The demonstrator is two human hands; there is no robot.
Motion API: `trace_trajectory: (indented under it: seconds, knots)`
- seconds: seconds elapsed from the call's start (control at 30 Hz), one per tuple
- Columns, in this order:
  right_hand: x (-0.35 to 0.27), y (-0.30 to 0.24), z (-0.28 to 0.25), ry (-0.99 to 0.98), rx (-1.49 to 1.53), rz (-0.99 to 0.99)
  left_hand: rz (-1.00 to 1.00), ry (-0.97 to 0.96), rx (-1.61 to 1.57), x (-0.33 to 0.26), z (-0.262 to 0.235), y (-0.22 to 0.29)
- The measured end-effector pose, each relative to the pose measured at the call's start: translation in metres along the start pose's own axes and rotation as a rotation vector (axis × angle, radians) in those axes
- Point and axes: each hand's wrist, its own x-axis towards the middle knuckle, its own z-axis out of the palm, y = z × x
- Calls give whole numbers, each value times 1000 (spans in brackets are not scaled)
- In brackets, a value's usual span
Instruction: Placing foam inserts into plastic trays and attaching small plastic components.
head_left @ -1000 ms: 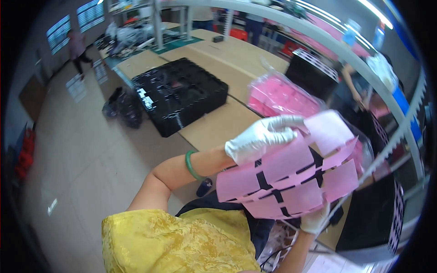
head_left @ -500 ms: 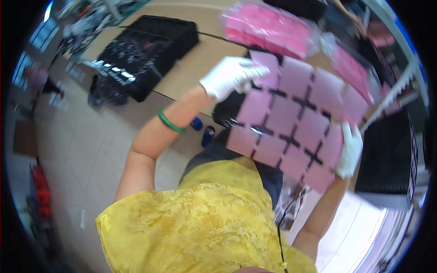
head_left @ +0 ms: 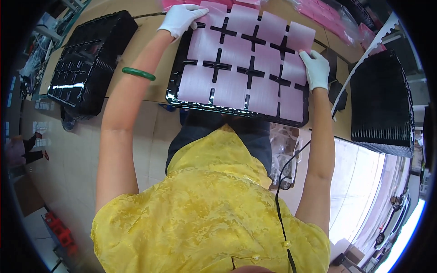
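- A person in a yellow patterned top [head_left: 205, 214] leans over a wooden desk [head_left: 141, 50], both arms stretched forward.
- A black tray [head_left: 236, 110] lies flat on the desk in front of the person; a pink sheet [head_left: 246, 63] cut into joined squares covers nearly all of it.
- The left hand [head_left: 182, 18], in a white glove, rests on the sheet's far left corner, fingers [head_left: 198, 10] held together and laid flat on the pink.
- The right hand [head_left: 315, 68], also gloved, grips the sheet's right edge, fingers curled over it.
- A green bangle [head_left: 138, 73] sits on the left forearm.
- A stack of black trays [head_left: 88, 61] lies on the desk to the left.
- Another black stack [head_left: 381, 102] stands to the right.
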Motion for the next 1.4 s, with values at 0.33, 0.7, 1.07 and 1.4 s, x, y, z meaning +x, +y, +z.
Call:
trace_trajectory:
  seconds: [0.33,0.7,1.07,1.4]
  knots:
    - [18,-4,16,-23,-65,70,43,98,40,9,7,-5]
    - [1,-12,10,-19,137,114,375,-25,-108,10,9,-24]
    - [-59,-22,-43,26,-16,60,179,203,312,-26,13,21]
    - [-133,-28,-71,63,-125,-44,446,-24,697,-171,19,52]
